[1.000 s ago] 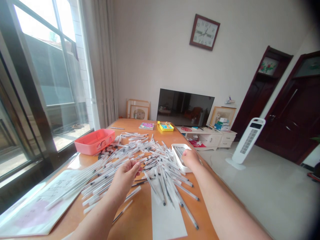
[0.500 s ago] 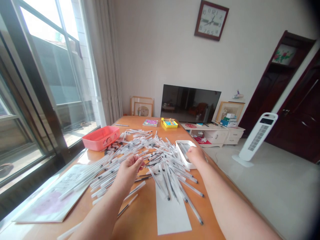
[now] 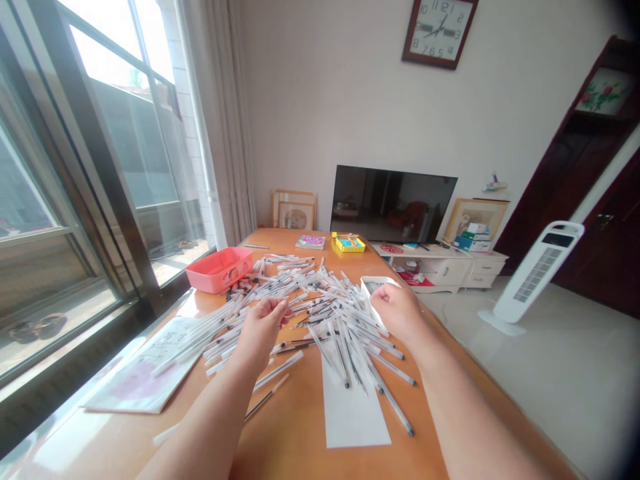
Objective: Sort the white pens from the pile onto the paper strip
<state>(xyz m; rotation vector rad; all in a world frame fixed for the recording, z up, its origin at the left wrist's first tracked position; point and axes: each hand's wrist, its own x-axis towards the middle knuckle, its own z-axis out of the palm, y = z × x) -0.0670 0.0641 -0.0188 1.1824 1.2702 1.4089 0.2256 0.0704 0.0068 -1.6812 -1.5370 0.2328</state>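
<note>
A big heap of white pens (image 3: 310, 300) covers the middle of the orange table (image 3: 295, 440). My left hand (image 3: 263, 330) hovers over the heap's near edge with its fingertips pinched together; what they hold is too small to name. My right hand (image 3: 397, 310) is just in front of a white tray (image 3: 373, 283) holding several pens. Its back faces me and its fingers curl down out of sight. A white paper sheet (image 3: 353, 417) lies under the nearest pens, between my forearms.
A pink tray (image 3: 220, 269) stands at the heap's far left. A printed booklet (image 3: 145, 373) lies near the window side. A small book (image 3: 310, 241) and a yellow box (image 3: 349, 242) sit at the far end. The table's right edge drops to the floor, where a white tower fan (image 3: 537, 273) stands.
My right hand has drawn back from over the white tray toward me. My left hand stays pinched over the heap. The view has tilted down and shifted to the left.
</note>
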